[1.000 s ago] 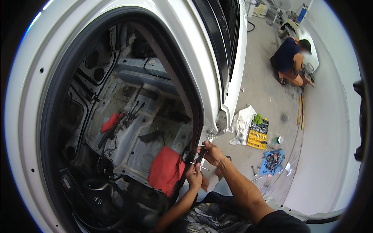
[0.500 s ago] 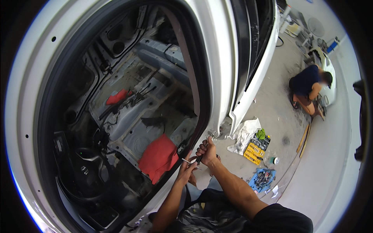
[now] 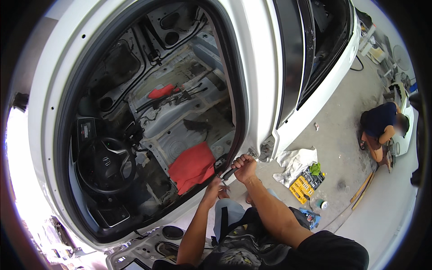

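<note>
My right hand (image 3: 245,168) is closed around a dark-handled tool (image 3: 230,173) beside the pillar at the rear edge of the car's door opening. The tool slants down toward my left hand; its working end is hidden by my fist. Just past my knuckles, a metal fitting (image 3: 253,152) sits on the white pillar (image 3: 254,99). My left hand (image 3: 211,191) is lower, by the sill, with its fingers curled close to the tool's lower end. What lies in those fingers is too small and blurred to name.
Inside the stripped cabin are a steering wheel (image 3: 106,165) and a red cloth (image 3: 192,167). On the floor to the right lie a white cloth (image 3: 294,163), a yellow tool case (image 3: 302,188) and a blue tray (image 3: 311,218). Another person (image 3: 381,127) crouches by the wall.
The view has shifted, so the car interior sits further right. My right fist has turned over the tool. The thin metal rod that crossed my left fingers no longer shows clearly.
</note>
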A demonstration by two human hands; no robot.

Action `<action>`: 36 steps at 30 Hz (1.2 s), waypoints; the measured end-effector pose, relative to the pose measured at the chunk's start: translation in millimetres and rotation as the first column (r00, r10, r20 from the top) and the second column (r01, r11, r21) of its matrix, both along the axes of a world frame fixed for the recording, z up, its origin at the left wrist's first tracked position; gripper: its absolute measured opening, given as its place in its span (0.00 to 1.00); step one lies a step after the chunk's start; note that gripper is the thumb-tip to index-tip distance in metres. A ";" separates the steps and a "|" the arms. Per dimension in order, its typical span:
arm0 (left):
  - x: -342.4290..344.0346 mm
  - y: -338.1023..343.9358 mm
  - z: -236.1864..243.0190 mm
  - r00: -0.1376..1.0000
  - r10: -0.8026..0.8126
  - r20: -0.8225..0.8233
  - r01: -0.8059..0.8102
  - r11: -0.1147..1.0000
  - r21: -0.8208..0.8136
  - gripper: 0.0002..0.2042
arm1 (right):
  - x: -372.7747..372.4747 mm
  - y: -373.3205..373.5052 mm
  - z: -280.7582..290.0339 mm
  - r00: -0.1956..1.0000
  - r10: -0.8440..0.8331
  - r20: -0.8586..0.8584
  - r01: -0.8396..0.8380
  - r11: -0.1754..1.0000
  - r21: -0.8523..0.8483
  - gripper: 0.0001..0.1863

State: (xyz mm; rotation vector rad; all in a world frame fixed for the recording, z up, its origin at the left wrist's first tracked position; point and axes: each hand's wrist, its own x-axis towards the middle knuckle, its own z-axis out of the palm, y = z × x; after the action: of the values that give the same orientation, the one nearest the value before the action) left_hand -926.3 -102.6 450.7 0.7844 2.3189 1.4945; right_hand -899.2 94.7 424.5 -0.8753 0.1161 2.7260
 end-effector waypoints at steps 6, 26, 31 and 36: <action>-16.6 18.4 -16.3 0.838 -0.324 -0.439 0.208 0.934 -0.291 0.18 | -10.6 -12.7 17.7 0.953 0.062 0.296 -0.068 0.998 0.012 0.11; -11.4 0.3 5.2 0.681 -0.408 -0.607 -0.077 0.785 -0.614 0.27 | -9.0 -2.4 -2.3 0.873 0.416 0.255 -0.415 0.908 -0.061 0.09; 12.4 -0.6 -6.1 0.592 0.246 0.767 -0.260 0.960 -0.106 0.32 | -12.0 -5.1 4.8 0.947 0.270 0.175 -0.230 0.948 -0.221 0.11; 11.1 10.5 -6.4 0.979 -0.023 -0.203 -0.029 0.968 -0.248 0.25 | -8.7 -7.8 15.9 0.974 0.181 0.138 -0.167 0.980 -0.107 0.09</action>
State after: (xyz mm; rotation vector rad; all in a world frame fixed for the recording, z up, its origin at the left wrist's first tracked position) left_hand -915.1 -92.1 444.3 0.9002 2.5924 1.1358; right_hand -907.9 87.0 440.4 -1.1612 0.1458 2.8232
